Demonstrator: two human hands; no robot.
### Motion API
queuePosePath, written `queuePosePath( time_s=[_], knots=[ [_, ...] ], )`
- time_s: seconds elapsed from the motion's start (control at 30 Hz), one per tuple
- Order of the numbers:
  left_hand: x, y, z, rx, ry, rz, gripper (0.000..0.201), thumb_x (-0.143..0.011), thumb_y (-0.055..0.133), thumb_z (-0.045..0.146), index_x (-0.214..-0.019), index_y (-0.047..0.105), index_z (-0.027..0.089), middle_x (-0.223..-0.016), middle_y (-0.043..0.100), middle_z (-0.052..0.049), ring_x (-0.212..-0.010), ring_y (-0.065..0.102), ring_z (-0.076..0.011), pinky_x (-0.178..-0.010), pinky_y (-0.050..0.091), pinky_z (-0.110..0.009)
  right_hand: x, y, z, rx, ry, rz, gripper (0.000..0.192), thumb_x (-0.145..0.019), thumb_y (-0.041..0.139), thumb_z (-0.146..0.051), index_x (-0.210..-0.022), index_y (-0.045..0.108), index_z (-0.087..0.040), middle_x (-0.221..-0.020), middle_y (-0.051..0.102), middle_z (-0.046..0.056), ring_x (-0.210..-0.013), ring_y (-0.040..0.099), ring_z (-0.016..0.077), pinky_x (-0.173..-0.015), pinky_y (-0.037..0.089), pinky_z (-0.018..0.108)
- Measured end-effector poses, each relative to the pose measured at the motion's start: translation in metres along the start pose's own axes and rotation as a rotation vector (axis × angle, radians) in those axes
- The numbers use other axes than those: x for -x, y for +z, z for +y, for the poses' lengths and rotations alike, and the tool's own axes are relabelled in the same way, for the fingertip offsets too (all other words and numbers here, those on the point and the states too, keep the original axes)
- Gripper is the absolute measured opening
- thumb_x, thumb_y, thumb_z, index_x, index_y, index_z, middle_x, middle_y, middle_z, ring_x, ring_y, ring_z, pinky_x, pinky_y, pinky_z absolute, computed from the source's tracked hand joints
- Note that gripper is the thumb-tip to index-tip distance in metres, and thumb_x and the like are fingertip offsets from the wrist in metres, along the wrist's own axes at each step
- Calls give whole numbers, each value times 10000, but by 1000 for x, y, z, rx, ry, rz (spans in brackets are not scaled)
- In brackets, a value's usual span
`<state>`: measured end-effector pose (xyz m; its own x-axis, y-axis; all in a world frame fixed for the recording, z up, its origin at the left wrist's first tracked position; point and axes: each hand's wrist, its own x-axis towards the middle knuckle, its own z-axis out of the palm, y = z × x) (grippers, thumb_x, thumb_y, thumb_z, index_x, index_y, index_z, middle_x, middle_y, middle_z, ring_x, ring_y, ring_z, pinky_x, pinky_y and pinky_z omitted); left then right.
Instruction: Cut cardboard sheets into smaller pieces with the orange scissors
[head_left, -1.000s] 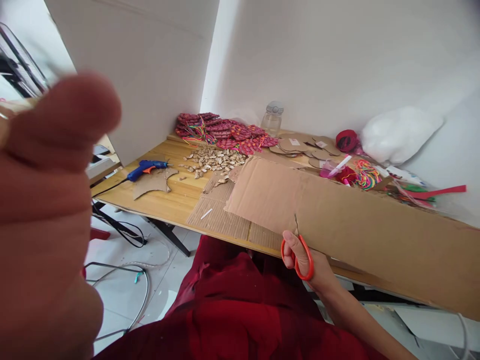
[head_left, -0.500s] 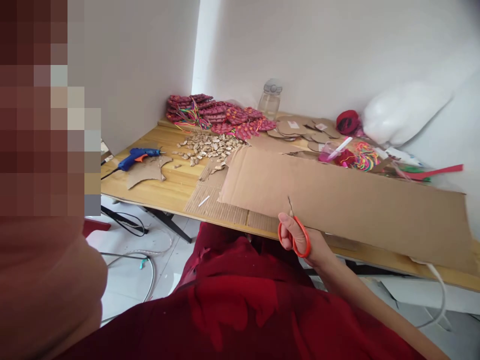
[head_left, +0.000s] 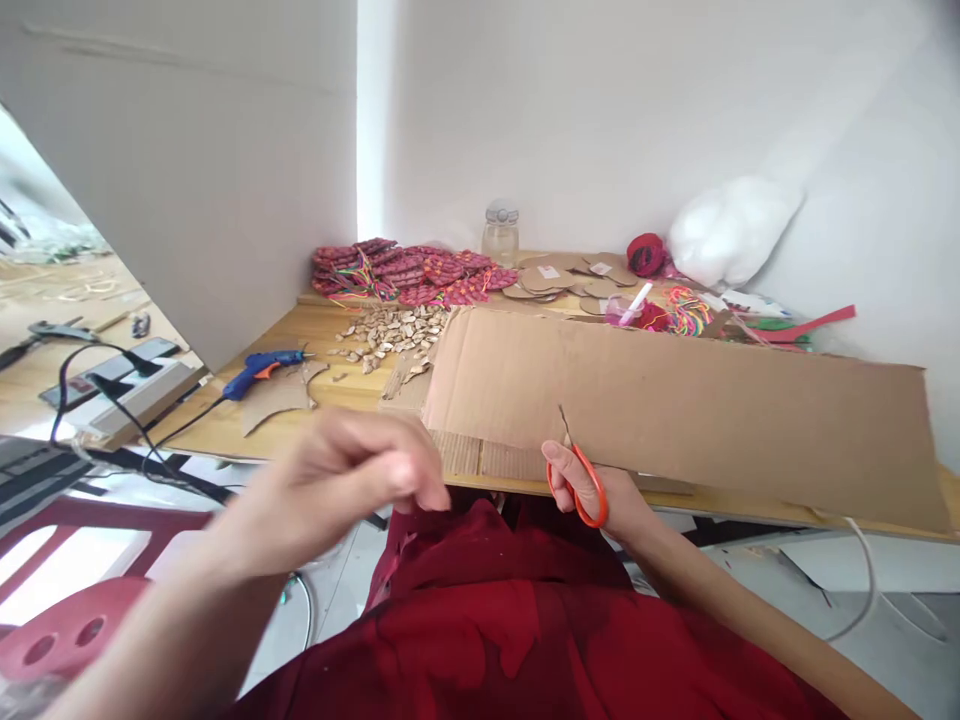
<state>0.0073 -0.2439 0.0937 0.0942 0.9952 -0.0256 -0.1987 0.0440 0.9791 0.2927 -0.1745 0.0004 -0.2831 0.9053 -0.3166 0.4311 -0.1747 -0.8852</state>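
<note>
My right hand (head_left: 574,480) grips orange-handled scissors (head_left: 592,505), their blades together and pointing up over the lower edge of a long cardboard sheet (head_left: 675,410). That sheet lies across the table and overhangs its front edge at the right. Slightly blurred by motion, my left hand (head_left: 360,465) hovers at the table's front edge, left of the sheet and apart from it. Its fingers are curled in, with nothing visible in them. A cut cardboard scrap (head_left: 277,398) lies beyond that hand, beside a blue glue gun (head_left: 259,372).
Behind the sheet are a pile of dried shell-like pieces (head_left: 394,335), pink patterned bundles (head_left: 420,275), a clear bottle (head_left: 501,235), cardboard discs (head_left: 547,278), colourful cords (head_left: 686,312) and a white bag (head_left: 731,230). A power strip (head_left: 124,400) with cables stands left; a red chair (head_left: 82,630) is below.
My left hand has come from close to the camera at the far left to the table's front edge. The view has shifted left. My right hand still holds the scissors in place.
</note>
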Motion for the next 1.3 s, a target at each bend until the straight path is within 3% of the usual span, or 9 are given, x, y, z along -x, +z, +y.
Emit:
queuePosePath(
  time_s=[0.1, 0.13, 0.27, 0.43, 0.6, 0.73, 0.9, 1.07, 1.3],
  knots=[
    [-23, 19, -55, -71, -208, -259, 416, -731, 837, 501, -907, 798, 127, -798, 726, -89, -694, 625, -154, -640, 491, -250, 5, 0, -7, 26, -10, 4, 649, -885, 451, -774, -549, 549, -227, -525, 573, -12, -569, 551, 146, -668, 462, 271],
    [-31, 26, -74, 24, -220, -215, 521, -690, 857, 532, -1038, 782, 153, -877, 728, -90, -763, 635, -163, -682, 500, -256, 6, 2, -10, 39, -21, 1, 657, -880, 453, -779, -533, 544, -228, -520, 569, -9, -566, 550, 147, -671, 465, 272],
    [-56, 54, -114, 495, -118, 9, 511, -625, 894, 544, -895, 750, 135, -920, 706, -99, -798, 647, -182, -662, 532, -268, 12, 10, -23, 83, -48, -40, 692, -854, 463, -802, -465, 511, -233, -505, 548, 6, -553, 534, 150, -685, 471, 277],
    [-66, 72, -98, 499, 21, 236, 527, -684, 897, 315, -1147, 688, 173, -962, 692, -54, -727, 641, -153, -506, 514, -213, 11, 10, -27, 142, -16, -47, 702, -861, 439, -811, -469, 485, -231, -504, 518, 3, -554, 519, 156, -685, 455, 297],
    [-58, 73, -91, 490, 96, 358, 625, -700, 881, 284, -1266, 630, 199, -1070, 699, -75, -902, 682, -195, -627, 587, -222, 15, 1, -27, 112, -157, -202, 656, -859, 444, -825, -645, 562, -216, -658, 565, 6, -645, 511, 162, -674, 427, 297],
    [-53, 72, -87, 459, 98, 377, 670, -692, 881, 282, -1299, 609, 205, -1125, 694, -92, -898, 688, -210, -560, 589, -218, 20, 2, -27, -26, -191, -249, 682, -849, 404, -859, -824, 602, -207, -708, 541, 3, -644, 475, 155, -641, 418, 289],
    [-48, 76, -84, 462, 74, 360, 650, -686, 880, 286, -1275, 622, 191, -1044, 693, -76, -809, 680, -200, -549, 606, -259, 24, 8, -25, 34, -198, -167, 713, -887, 310, -850, -704, 564, -209, -701, 577, 25, -694, 543, 175, -702, 450, 303],
    [-47, 76, -83, 452, 78, 374, 601, -657, 897, 283, -1197, 660, 169, -923, 677, -54, -723, 664, -177, -487, 568, -224, 27, 13, -27, 57, -171, -76, 743, -845, 323, -887, -627, 542, -211, -586, 548, 14, -593, 522, 160, -626, 435, 295],
    [-45, 75, -81, 444, 83, 387, 659, -650, 899, 287, -1247, 638, 194, -992, 708, -66, -838, 701, -219, -601, 611, -267, 30, 21, -29, -3, -106, -35, 734, -765, 377, -937, -630, 519, -230, -545, 512, -4, -546, 478, 159, -564, 430, 297]
  ],
)
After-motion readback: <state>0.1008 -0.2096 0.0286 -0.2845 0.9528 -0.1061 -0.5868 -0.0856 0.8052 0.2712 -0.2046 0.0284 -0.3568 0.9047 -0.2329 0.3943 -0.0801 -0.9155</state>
